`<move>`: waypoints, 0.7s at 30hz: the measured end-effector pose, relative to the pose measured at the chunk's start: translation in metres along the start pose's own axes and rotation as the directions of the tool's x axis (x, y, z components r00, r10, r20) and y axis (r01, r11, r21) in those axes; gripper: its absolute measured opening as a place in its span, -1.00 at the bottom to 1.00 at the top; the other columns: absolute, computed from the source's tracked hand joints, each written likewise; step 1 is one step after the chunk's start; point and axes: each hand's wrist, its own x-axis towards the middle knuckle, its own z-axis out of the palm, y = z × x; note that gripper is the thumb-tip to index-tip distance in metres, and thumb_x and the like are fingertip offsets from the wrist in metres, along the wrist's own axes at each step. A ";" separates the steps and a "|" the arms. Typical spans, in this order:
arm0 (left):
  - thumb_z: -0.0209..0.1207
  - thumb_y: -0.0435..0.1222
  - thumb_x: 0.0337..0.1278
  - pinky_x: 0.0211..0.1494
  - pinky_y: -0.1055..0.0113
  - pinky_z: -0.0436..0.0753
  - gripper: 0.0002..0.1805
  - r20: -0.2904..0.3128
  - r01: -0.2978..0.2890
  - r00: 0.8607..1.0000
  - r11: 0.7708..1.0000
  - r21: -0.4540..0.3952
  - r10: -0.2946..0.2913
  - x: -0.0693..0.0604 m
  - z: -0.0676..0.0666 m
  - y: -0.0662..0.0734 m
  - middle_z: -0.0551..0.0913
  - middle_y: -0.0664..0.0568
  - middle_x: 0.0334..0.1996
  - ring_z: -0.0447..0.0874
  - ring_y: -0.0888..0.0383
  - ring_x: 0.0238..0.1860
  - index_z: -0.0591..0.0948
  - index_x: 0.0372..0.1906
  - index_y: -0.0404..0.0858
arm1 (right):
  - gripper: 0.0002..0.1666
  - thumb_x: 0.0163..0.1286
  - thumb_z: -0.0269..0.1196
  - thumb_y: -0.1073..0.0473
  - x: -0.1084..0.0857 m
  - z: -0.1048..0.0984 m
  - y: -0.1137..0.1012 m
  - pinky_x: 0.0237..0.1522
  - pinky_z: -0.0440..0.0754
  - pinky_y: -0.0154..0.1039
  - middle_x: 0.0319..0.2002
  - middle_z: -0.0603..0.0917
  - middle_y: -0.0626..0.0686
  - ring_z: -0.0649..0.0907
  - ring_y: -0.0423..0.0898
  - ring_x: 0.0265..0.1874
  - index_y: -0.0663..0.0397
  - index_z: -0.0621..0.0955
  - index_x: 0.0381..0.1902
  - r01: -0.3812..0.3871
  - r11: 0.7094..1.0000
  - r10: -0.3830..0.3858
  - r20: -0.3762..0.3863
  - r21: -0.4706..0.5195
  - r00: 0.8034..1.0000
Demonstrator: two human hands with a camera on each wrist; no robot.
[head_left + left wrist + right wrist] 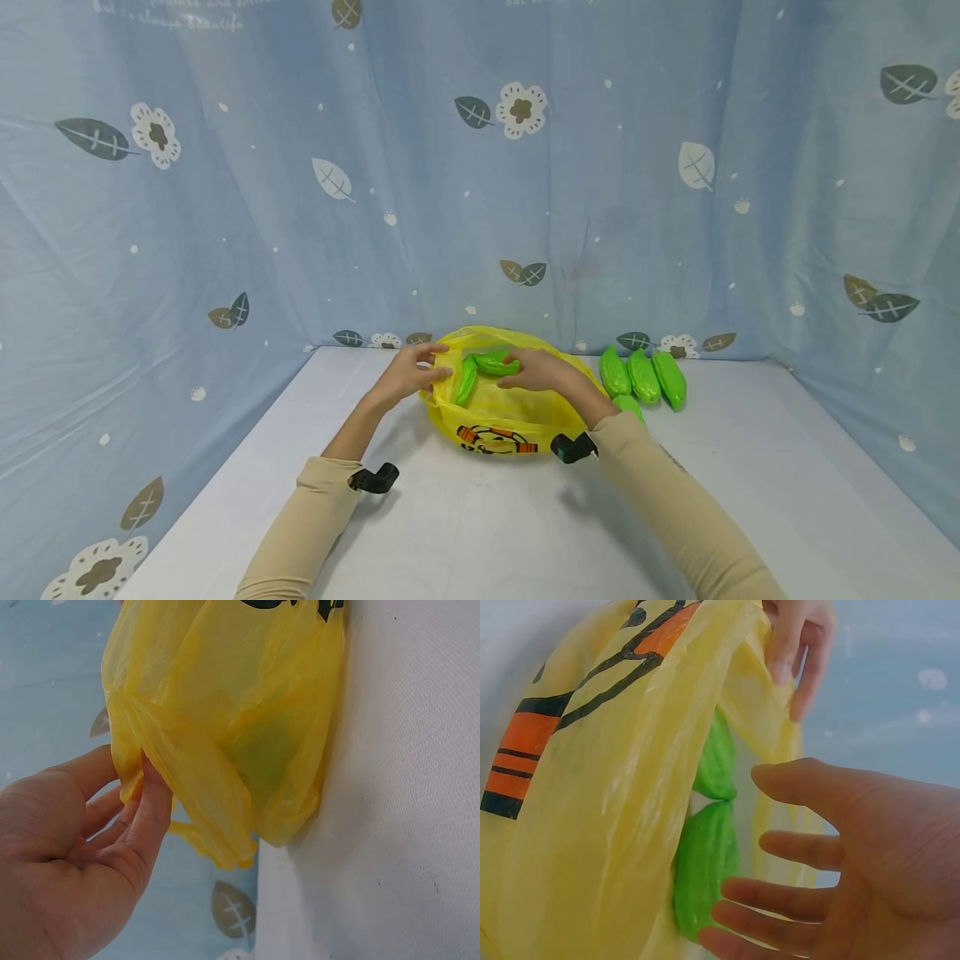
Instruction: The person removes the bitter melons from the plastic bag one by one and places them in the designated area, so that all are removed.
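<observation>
A yellow plastic bag (517, 408) with an orange-and-black printed figure lies on the table, its mouth held wide. My left hand (405, 377) grips the bag's left rim between thumb and fingers; the left wrist view shows this hand (82, 847) at the folded plastic. Inside are two glossy green, long, pointed pieces like toy gourds, one upright (465, 380), one lying crosswise (493, 363). Over the opening is my right hand (542, 371), fingers spread and nothing held. In the right wrist view its fingertips (731, 889) are close to a green piece (705, 866); contact is unclear.
Right of the bag, several more green pieces (643, 377) lie in a row, with another (628, 406) partly hidden behind the right forearm. The white table (450, 525) backs onto a blue patterned curtain (420, 208). Each wrist wears a black camera mount (375, 479).
</observation>
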 end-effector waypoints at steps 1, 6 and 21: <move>0.31 -0.12 0.21 -0.23 0.25 0.75 -0.46 0.000 0.001 1.000 1.000 0.000 -0.001 0.000 0.000 0.000 0.49 -0.17 0.04 0.66 0.09 -0.24 0.51 0.30 -0.05 | -0.26 0.40 0.22 -0.16 0.000 -0.001 0.000 0.23 0.56 0.04 0.30 0.51 0.18 0.57 0.11 0.20 0.14 0.41 0.37 -0.002 1.000 0.002 0.005 0.007 1.000; 0.31 -0.12 0.21 -0.23 0.25 0.75 -0.46 0.000 0.001 1.000 1.000 0.000 -0.001 0.000 0.000 0.002 0.52 -0.17 0.00 0.66 0.09 -0.26 0.51 0.30 -0.05 | -0.26 0.41 0.22 -0.14 0.002 -0.001 -0.002 0.27 0.52 0.07 0.34 0.47 0.17 0.53 0.13 0.26 0.13 0.39 0.40 0.000 1.000 0.000 0.020 0.018 1.000; 0.32 -0.13 0.20 -0.23 0.24 0.75 -0.44 0.005 -0.002 1.000 1.000 -0.011 0.002 0.001 -0.001 0.001 0.53 -0.17 -0.02 0.69 0.10 -0.22 0.51 0.30 -0.07 | -0.25 0.42 0.21 -0.10 0.009 0.000 -0.002 0.38 0.40 0.10 0.40 0.40 0.18 0.40 0.15 0.38 0.12 0.33 0.44 -0.021 1.000 0.021 -0.017 0.021 1.000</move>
